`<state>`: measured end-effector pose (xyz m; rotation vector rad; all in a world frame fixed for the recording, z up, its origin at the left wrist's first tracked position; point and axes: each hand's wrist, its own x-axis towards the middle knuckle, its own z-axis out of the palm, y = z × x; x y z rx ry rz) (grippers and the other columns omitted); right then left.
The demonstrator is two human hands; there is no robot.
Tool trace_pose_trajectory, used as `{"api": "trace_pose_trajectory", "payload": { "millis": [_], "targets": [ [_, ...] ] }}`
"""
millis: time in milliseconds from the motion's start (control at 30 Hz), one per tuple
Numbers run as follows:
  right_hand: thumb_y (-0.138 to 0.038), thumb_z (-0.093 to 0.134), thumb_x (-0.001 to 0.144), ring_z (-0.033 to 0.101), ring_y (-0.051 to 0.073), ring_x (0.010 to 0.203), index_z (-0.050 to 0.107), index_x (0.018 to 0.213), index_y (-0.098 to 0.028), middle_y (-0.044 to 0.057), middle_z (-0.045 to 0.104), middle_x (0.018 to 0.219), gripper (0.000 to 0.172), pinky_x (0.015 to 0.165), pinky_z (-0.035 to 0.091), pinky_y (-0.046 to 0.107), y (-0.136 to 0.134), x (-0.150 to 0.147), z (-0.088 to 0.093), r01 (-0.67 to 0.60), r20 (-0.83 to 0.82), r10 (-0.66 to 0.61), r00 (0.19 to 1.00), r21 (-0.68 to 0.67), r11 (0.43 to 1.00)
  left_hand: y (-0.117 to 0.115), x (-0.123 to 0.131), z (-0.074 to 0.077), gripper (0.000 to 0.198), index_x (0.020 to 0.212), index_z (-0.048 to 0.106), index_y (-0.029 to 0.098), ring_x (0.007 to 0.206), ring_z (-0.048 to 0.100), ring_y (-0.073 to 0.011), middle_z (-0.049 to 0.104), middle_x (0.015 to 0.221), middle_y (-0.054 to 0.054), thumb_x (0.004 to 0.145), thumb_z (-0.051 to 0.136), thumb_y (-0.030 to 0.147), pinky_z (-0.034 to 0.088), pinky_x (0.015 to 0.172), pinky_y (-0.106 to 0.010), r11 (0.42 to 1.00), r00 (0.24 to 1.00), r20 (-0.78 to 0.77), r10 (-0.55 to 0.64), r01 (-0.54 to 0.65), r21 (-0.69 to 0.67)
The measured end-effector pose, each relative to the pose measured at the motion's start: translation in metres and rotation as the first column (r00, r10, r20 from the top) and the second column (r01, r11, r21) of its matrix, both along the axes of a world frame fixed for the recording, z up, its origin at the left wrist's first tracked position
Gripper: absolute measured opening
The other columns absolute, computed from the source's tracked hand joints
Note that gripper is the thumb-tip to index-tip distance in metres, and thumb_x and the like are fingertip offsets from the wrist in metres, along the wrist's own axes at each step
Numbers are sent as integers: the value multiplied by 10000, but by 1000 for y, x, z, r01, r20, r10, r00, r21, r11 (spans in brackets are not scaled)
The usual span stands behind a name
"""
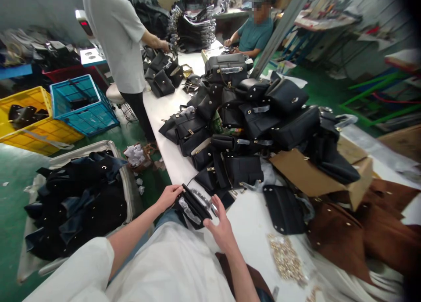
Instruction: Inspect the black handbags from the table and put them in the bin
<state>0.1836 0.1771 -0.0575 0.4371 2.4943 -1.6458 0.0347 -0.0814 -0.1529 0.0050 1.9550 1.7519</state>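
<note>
A: Left hand (169,195), right hand (221,228)?
B: Both closed on black bag (193,206), at near bench (253,218) edge.
A: Progress?
B: Judged early: big bag pile (250,117) unsorted; rivets (286,258) loose beside; bin (126,179) of black pieces left.

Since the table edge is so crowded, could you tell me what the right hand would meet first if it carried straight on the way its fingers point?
Probably the black bag piece it already touches; the right hand points up-left at it. Depth is unclear.
</note>
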Motion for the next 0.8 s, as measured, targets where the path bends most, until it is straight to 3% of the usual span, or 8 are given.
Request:
{"api": "trace_pose_trajectory", "payload": {
  "millis": [67,100,200,267,400,467,633,800],
  "targets": [
    [-557,992,722,377,402,1692,104,1826,-311,152,339,1853,1437,1386,374,624,-23,-8,11,-135,-34,137,990,66,989,5,4,0,542,978,834,145,886,656,-244,788,943,-85,984,686,666,505,766,-336,999,999,12,44,-44,4],
    [-500,1002,704,434,410,1655,116,1826,-310,158,406,1818,1443,1367,400,619,-34,-13,13,-152,-42,159,986,138,979,6,4,1,545,999,835,140,886,665,-243,793,955,-95,971,714,671,509,761,-336,997,997,21,71,-71,9],
    [-485,837,884,755,353,1152,625,1574,-255,123,800,1274,758,1011,624,491,-52,-37,13,-25,-13,28,1000,198,980,2,-3,4,657,1165,799,122,1012,721,-272,798,1175,-171,972,690,740,565,776,-346,981,981,50,189,-191,41],
    [-580,757,953,653,232,715,782,1092,-218,30,710,788,388,666,543,357,-47,-63,20,152,67,-154,986,26,988,-13,-14,5,740,1256,739,123,1160,730,-289,740,1359,-220,988,616,802,616,836,-358,913,917,106,384,-394,107],
    [-609,906,862,220,84,531,518,784,-247,-125,294,581,537,497,317,247,-9,-124,76,354,165,-317,934,-554,754,-62,-27,-3,723,1200,723,145,1101,763,-251,744,1323,-200,945,664,819,625,832,-329,683,685,304,662,-719,134],
    [-554,944,855,125,67,527,479,782,-249,-149,237,570,561,470,287,226,11,-151,114,298,158,-264,952,-683,667,-82,-21,-14,669,1169,741,153,1012,780,-241,772,1229,-174,950,689,783,610,784,-323,690,674,371,639,-715,111],
    [-465,952,877,44,46,523,577,826,-212,-161,223,548,456,433,248,189,37,-192,179,218,137,-177,975,-765,606,-94,16,-36,684,1138,793,193,1120,786,-296,789,1238,-163,905,752,835,631,822,-364,727,675,516,528,-673,137],
    [-403,947,899,5,38,534,671,898,-172,-165,176,569,360,428,245,174,29,-209,206,154,109,-117,987,-845,512,-53,35,5,930,1357,768,293,1580,555,-364,714,1529,-161,771,704,1012,580,1187,-518,651,777,629,18,-486,583]
  ]
}}
